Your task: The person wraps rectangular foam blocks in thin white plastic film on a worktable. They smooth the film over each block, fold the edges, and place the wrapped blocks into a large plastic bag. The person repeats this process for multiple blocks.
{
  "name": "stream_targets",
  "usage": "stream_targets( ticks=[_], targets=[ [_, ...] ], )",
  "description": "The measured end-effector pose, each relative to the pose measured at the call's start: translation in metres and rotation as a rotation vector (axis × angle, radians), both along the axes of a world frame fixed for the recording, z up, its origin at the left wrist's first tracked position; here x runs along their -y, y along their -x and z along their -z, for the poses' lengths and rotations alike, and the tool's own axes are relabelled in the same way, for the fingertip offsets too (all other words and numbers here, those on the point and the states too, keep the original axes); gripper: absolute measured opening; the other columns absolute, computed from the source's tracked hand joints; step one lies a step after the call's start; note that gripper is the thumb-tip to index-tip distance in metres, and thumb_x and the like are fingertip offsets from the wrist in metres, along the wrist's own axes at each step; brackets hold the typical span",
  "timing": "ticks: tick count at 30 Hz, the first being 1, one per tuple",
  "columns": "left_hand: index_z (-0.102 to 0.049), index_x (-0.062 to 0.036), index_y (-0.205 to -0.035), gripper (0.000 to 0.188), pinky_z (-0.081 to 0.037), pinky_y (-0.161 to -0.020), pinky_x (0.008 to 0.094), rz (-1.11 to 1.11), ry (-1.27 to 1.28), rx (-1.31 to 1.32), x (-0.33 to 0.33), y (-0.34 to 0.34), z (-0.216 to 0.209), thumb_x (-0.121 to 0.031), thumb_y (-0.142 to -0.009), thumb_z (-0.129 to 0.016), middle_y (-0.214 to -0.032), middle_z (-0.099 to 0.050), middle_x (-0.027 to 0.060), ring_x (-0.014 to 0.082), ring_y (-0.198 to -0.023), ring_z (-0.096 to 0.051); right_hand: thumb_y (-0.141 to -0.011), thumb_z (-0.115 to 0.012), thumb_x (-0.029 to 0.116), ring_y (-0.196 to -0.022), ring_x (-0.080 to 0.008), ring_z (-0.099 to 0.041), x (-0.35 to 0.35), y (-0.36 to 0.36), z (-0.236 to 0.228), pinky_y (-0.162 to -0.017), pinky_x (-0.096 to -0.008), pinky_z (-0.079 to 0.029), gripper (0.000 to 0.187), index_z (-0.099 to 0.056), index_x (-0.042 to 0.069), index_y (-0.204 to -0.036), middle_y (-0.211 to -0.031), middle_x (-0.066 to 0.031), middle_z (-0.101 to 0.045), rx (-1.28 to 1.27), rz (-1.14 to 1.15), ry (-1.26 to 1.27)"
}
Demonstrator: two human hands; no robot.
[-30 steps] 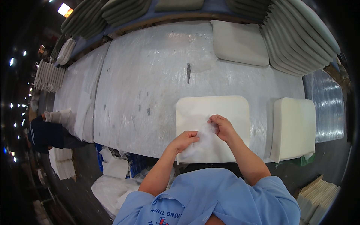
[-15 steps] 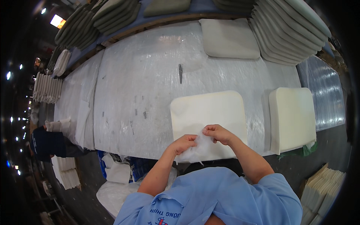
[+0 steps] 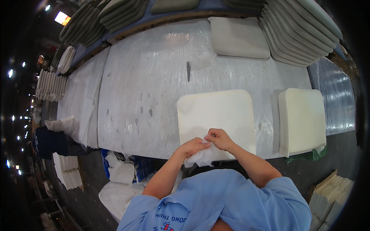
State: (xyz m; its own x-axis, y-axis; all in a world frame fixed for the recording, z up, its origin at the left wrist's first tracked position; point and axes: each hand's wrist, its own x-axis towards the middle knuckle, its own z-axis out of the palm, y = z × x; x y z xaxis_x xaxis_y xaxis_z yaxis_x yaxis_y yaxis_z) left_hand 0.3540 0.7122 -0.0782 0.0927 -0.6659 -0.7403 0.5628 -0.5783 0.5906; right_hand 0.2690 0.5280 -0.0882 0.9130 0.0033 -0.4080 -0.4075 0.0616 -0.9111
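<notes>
A tuft of white fluffy wadding (image 3: pixel 201 157) is pinched between my two hands, just over the near edge of a cream foam cushion pad (image 3: pixel 216 109). My left hand (image 3: pixel 194 147) grips it from the left, fingers closed. Right against it, my right hand (image 3: pixel 218 139) pinches the wadding with thumb and fingers. The square, round-cornered pad lies flat on a table (image 3: pixel 142 77) covered in clear plastic film. What looks like a thin whitish patch shows at the pad's far left corner.
To the right stands a stack of cream foam pads (image 3: pixel 302 119). At the far side are a flat grey cushion (image 3: pixel 239 37) and a tall grey cushion stack (image 3: pixel 298 30). Another person (image 3: pixel 50 142) is at the left. White pads (image 3: pixel 333 192) are piled low at the right.
My hands have come closer together, the right one moving slightly left. The wadding between them is now bunched more tightly below the left hand.
</notes>
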Motion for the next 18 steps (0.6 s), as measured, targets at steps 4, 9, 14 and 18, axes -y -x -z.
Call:
stream_targets(
  ticks=[4, 9, 14, 18],
  targets=[
    [-0.073, -0.0001, -0.099, 0.033, -0.053, -0.065, 0.0272, -0.018, -0.114, 0.108, 0.003, -0.003, 0.004, -0.033, -0.102, -0.068, -0.088, -0.072, 0.0040, 0.0106, -0.076, -0.066, -0.093, -0.075, 0.022, -0.062, -0.0079, -0.047, -0.009, -0.003, 0.022, -0.057, -0.0283, -0.041, 0.026, -0.064, 0.004, -0.078, -0.065, 0.0016, -0.058, 0.041, 0.119, 0.102],
    [-0.073, 0.0009, -0.103, 0.033, -0.054, -0.068, 0.0272, -0.084, -0.057, 0.014, 0.013, 0.006, -0.020, -0.032, -0.103, -0.067, -0.092, -0.074, 0.0052, 0.0118, -0.077, -0.067, -0.095, -0.074, 0.017, -0.062, -0.0065, -0.046, 0.005, -0.002, 0.062, -0.056, -0.0290, -0.040, 0.022, -0.063, 0.007, -0.079, -0.067, 0.0046, -0.056, 0.100, 0.409, 0.240],
    [-0.065, 0.0022, -0.128, 0.044, -0.057, -0.082, 0.0338, -0.254, 0.066, -0.068, -0.008, 0.025, -0.036, -0.036, -0.106, -0.060, -0.111, -0.074, 0.0098, 0.0160, -0.093, -0.069, -0.097, -0.072, 0.023, -0.061, -0.0102, -0.052, 0.142, 0.047, 0.058, -0.055, -0.0305, -0.044, 0.026, -0.061, 0.009, -0.078, -0.068, 0.0009, -0.059, -0.126, 0.743, 0.366],
    [-0.051, -0.0024, -0.148, 0.058, -0.053, -0.105, 0.0401, -0.593, 0.185, -0.223, -0.004, 0.037, -0.039, -0.046, -0.110, -0.047, -0.139, -0.062, 0.0159, 0.0259, -0.125, -0.063, -0.097, -0.072, 0.022, -0.057, -0.0134, -0.058, 0.147, 0.070, 0.026, -0.050, -0.0314, -0.047, 0.025, -0.059, 0.009, -0.080, -0.072, -0.0032, -0.063, -0.266, 0.590, 0.197]
  ],
)
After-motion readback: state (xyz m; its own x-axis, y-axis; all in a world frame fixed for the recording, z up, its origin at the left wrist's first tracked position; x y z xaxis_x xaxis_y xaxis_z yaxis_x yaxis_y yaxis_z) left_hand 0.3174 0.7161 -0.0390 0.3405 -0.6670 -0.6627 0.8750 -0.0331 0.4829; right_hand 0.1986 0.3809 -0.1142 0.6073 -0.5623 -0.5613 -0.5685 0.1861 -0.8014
